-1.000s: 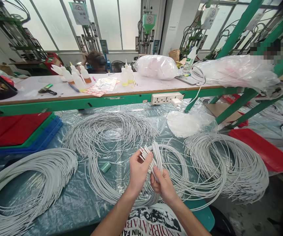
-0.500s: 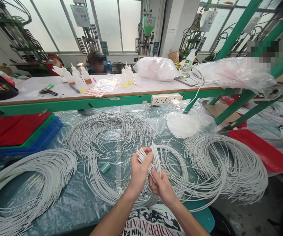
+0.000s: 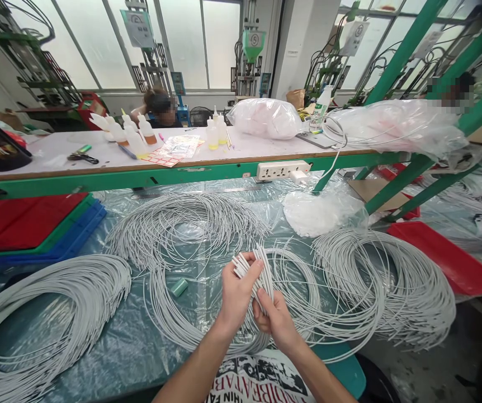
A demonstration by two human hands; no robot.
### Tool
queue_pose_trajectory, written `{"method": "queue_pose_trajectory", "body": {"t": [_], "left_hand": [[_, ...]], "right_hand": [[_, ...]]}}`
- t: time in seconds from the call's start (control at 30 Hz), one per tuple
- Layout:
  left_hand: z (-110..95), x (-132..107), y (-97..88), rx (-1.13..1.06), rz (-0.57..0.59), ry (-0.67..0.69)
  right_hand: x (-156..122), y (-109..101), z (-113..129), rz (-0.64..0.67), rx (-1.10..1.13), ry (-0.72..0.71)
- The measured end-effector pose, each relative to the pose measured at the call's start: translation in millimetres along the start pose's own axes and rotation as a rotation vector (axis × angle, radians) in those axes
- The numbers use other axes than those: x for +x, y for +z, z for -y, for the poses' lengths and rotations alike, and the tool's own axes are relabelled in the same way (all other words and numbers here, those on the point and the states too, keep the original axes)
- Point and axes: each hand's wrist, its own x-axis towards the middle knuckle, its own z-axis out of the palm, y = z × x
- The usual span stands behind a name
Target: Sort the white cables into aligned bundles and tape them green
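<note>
- Grey wires [image 3: 267, 274] stand bunched between both hands, a little below the middle of the view; clock directions here are read from the hands, with 12 pointing away from the person.
- The bunch looks light, its strands thin, smooth and springy: soft enough to coil, I judge, yet stiff enough for short ends to stand up alone. Strands could slide past one another, so a grip around the whole bunch, a little below the tips, seems surest. It does not look fragile, though a sharp bend might kink it.
- The left hand [image 3: 236, 294] is closed, thumb laid over the strands, fingers curled behind; some tips lean towards 11 o'clock, others point near 12.
- The right hand [image 3: 275, 318], at 5 o'clock from the left, is also closed, thumb and bent fingers pinching lower down.
- A broad coil [image 3: 110, 280] and a nearer green roll [image 3: 179, 287] lie at 9 o'clock, a tangled coil [image 3: 224, 215] at 11, a third coil [image 3: 429, 285] at 3.
</note>
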Motion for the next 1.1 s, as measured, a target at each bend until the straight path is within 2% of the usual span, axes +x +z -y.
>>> {"method": "queue_pose_trajectory", "body": {"t": [0.33, 0.6, 0.73, 0.97, 1.1], "left_hand": [[2.2, 0.4, -0.2, -0.027, -0.017, -0.029], [1.1, -0.7, 3.1, -0.129, 0.01, -0.058], [1.1, 0.6, 3.6, -0.141, 0.005, -0.019], [-3.6, 4.4, -0.9, -0.066, 0.074, 0.104], [-6.1, 2.8, 0.5, -0.107, 0.109, 0.083]], "right_hand": [[-1.5, 0.3, 2.6, -0.031, 0.018, 0.048], [-0.7, -5.0, -1.1, -0.013, 0.045, 0.029], [0.8, -5.9, -3.2, -0.031, 0.051, 0.032], [1.5, -6.4, 0.2, -0.052, 0.035, 0.03], [2.1, -5.7, 0.1, -0.042, 0.022, 0.029]]}}
